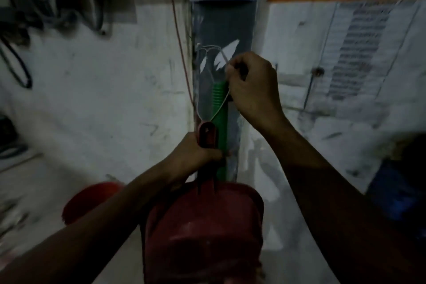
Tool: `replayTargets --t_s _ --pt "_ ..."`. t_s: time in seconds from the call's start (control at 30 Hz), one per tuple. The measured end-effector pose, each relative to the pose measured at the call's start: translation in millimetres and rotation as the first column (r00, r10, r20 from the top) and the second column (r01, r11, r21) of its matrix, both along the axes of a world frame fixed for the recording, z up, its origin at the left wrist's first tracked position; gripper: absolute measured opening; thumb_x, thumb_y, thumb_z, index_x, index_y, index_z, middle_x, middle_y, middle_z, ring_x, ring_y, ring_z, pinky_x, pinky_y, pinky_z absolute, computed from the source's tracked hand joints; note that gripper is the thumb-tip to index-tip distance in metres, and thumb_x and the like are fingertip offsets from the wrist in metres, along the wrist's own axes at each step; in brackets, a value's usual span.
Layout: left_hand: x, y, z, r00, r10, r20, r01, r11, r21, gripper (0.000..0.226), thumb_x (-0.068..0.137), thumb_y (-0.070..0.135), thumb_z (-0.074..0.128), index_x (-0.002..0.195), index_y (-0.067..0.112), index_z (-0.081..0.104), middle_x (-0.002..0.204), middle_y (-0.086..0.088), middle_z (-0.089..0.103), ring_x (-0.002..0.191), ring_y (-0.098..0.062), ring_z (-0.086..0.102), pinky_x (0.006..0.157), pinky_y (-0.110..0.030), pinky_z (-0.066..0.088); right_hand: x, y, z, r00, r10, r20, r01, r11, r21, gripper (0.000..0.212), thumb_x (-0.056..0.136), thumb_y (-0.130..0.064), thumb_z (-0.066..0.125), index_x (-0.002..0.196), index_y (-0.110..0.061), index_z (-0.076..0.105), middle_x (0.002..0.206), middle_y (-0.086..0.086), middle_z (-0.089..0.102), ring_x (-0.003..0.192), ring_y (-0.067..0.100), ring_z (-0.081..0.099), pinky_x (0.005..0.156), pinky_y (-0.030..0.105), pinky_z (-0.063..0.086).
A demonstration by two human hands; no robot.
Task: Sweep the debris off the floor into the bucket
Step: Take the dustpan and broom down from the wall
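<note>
Hands raised: left (pixel 196 157) round dustpan handle (pixel 207 134), right (pixel 251 83) pinching string (pixel 221 104)

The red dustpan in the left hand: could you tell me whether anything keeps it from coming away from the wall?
Yes. The left hand grips the dustpan handle, but a thin white cord looped through the handle's hole runs up the wall; the right hand pinches it.

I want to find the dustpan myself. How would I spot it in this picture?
Start at the grey pillar in the middle of the white wall. Follow it down to the left hand, which grips a dark red handle. The dustpan is the wide scoop below it, flat and open, unlike the round red bucket at its left.
</note>
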State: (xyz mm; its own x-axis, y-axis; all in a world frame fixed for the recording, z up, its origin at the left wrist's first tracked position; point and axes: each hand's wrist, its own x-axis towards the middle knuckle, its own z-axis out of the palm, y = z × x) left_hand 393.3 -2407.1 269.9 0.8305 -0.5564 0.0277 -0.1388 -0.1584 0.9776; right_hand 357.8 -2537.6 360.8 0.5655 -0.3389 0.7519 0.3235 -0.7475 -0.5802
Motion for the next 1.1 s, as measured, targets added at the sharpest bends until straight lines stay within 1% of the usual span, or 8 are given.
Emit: replayTargets --t_s 0.07,0.2,0.4,0.57,0.73,0.83,0.9,1.1 --pt "-4.5 18.6 -20.9 1.000 0.013 -0.007 -0.012 1.000 0.029 0.009 0.075 -0.003 0.075 0.082 -0.002 0.070 0.076 -0.011 0.071 0.072 -0.024 0.068 0.060 -0.028 0.056 -3.1 18.0 -25.1 0.998 0.045 -0.034 -0.044 0.999 0.031 0.008 0.095 -0.018 0.057 0.088 -0.018 0.059 0.074 -0.016 0.055 0.073 0.006 0.061 0.070 0.038 0.058" --pt "-11.5 49.7 -53.9 1.000 0.005 -0.007 -0.005 1.000 0.018 0.033 0.079 0.005 0.077 0.100 -0.017 0.065 0.101 -0.032 0.067 0.098 -0.045 0.064 0.085 -0.053 0.054 -8.7 43.1 -63.8 0.988 0.139 -0.063 -0.136 0.989 0.052 0.009 0.095 -0.015 0.059 0.087 -0.020 0.057 0.071 -0.019 0.054 0.065 -0.009 0.055 0.063 0.015 0.050" --pt "-15.3 75.8 -86.9 0.995 0.098 0.031 -0.099 0.994 0.039 0.020 0.081 0.001 0.074 0.100 0.000 0.068 0.104 -0.022 0.071 0.100 -0.036 0.068 0.088 -0.049 0.056 -6.6 58.9 -101.2 0.918 0.370 -0.143 -0.346 0.923 0.167 0.007 0.095 -0.013 0.059 0.091 -0.019 0.059 0.082 -0.008 0.062 0.082 0.015 0.066 0.073 0.038 0.060" --pt "-19.4 84.4 -100.9 0.986 0.166 0.029 -0.167 0.985 0.035 0.024 0.082 0.002 0.071 0.107 0.004 0.068 0.110 -0.012 0.072 0.103 -0.023 0.069 0.093 -0.045 0.055 1.8 54.5 -119.6 0.803 0.579 -0.139 -0.522 0.797 0.303 0.020 0.094 -0.008 0.059 0.084 -0.026 0.059 0.084 -0.006 0.062 0.081 0.010 0.065 0.067 0.027 0.060" --pt "-28.2 88.3 -113.2 0.969 0.243 0.041 -0.244 0.970 0.016 0.035 0.082 -0.004 0.070 0.116 -0.003 0.063 0.113 -0.012 0.070 0.106 -0.020 0.068 0.094 -0.040 0.054 9.4 44.8 -134.2 0.572 0.786 -0.233 -0.695 0.616 0.372 0.020 0.092 -0.007 0.062 0.089 -0.026 0.059 0.091 -0.004 0.068 0.087 0.004 0.068 0.078 0.023 0.057" --pt "-37.2 89.4 -119.0 0.955 0.295 0.041 -0.294 0.956 -0.012 0.031 0.081 -0.009 0.069 0.111 -0.005 0.064 0.104 -0.009 0.072 0.097 -0.018 0.070 0.084 -0.031 0.055 11.7 38.6 -140.3 0.417 0.837 -0.355 -0.781 0.530 0.330 0.042 0.084 0.006 0.068 0.098 -0.032 0.055 0.093 -0.016 0.066 0.090 -0.006 0.065 0.080 0.014 0.053" --pt "-44.6 88.2 -121.4 0.948 0.313 0.048 -0.313 0.950 -0.011 0.029 0.081 -0.011 0.067 0.109 -0.003 0.066 0.099 -0.005 0.073 0.092 -0.015 0.070 0.079 -0.026 0.055 11.3 36.0 -143.5 0.336 0.832 -0.442 -0.818 0.490 0.301 0.057 0.079 0.010 0.069 0.105 -0.038 0.051 0.099 -0.015 0.067 0.098 -0.001 0.066 0.085 0.019 0.054" --pt "-75.0 81.4 -127.7 0.928 0.370 0.044 -0.371 0.929 0.014 0.024 0.083 -0.009 0.067 0.099 0.009 0.069 0.090 0.009 0.075 0.085 -0.005 0.070 0.072 -0.019 0.053 3.3 41.0 -160.2 0.319 0.826 -0.464 -0.847 0.468 0.251 0.061 0.074 0.003 0.076 0.114 -0.033 0.049 0.109 -0.004 0.067 0.103 0.014 0.066 0.087 0.035 0.057"
